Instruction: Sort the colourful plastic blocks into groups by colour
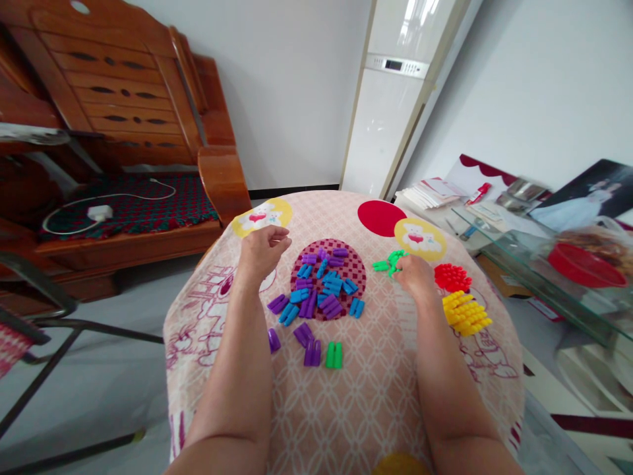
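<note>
My left hand (266, 252) hovers over the left side of the table, its fingers slightly bent and apart from the thumb, with nothing in it. At the right, the fingers of my right hand (415, 274) are closed at a small pile of green peg-like plastic pieces (394, 262), partly hiding them. Between my hands lie loose purple pieces (307, 302) and blue pieces (332, 282), many in side-by-side pairs. One green pair (334, 355) lies nearer to me, beside a purple pair (312, 353).
Right of my right hand are a red cluster (452, 278) and a yellow stack (465, 313) of similar pieces. A patterned cloth (346, 409) covers the round table. A wooden bench (123, 112) stands at the left, a glass shelf (534, 264) with clutter at the right.
</note>
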Available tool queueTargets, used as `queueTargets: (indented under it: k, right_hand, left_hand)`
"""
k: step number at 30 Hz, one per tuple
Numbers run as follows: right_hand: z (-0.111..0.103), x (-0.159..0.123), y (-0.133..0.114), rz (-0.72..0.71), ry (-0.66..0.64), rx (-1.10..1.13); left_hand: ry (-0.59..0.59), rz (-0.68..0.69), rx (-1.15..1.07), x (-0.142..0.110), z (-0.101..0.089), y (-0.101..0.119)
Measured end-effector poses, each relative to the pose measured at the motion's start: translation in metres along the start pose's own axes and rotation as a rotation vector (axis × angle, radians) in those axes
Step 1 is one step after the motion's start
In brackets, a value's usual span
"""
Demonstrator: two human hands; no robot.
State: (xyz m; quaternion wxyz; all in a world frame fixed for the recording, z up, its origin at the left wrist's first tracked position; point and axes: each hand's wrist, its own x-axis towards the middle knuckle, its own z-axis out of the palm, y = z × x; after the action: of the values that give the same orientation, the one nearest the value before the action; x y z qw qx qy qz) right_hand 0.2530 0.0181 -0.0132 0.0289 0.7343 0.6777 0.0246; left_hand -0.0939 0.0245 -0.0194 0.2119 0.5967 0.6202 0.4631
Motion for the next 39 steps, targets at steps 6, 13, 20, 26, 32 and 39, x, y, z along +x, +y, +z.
queueTargets:
  k: [6, 13, 20, 26, 32, 39]
  right_hand:
    - [0.003, -0.004, -0.023, -0.014, 0.101, 0.001]
    - [0.022, -0.003, -0.052, 0.043, 0.052, -0.015]
    - [0.023, 0.002, -0.044, 0.078, 0.055, 0.000]
    - [0.024, 0.005, -0.027, 0.158, 0.155, 0.080]
    - [0.026, 0.011, -0.015, 0.235, 0.199, 0.145]
    - [0.025, 0.013, -0.008, 0.253, 0.234, 0.267]
  left_hand:
    - [-0.004, 0.003, 0.003, 0.000, 0.000, 0.001]
    - [-0.005, -0.003, 0.019, 0.000, 0.000, 0.002]
    - [0.005, 0.007, 0.003, 0.000, 0.002, 0.002]
    - [0.005, -0.008, 0.044, -0.001, 0.000, 0.006]
    - [0.003, -0.015, 0.042, -0.001, -0.001, 0.006]
    - [0.011, 0.001, 0.041, -0.001, -0.002, 0.007]
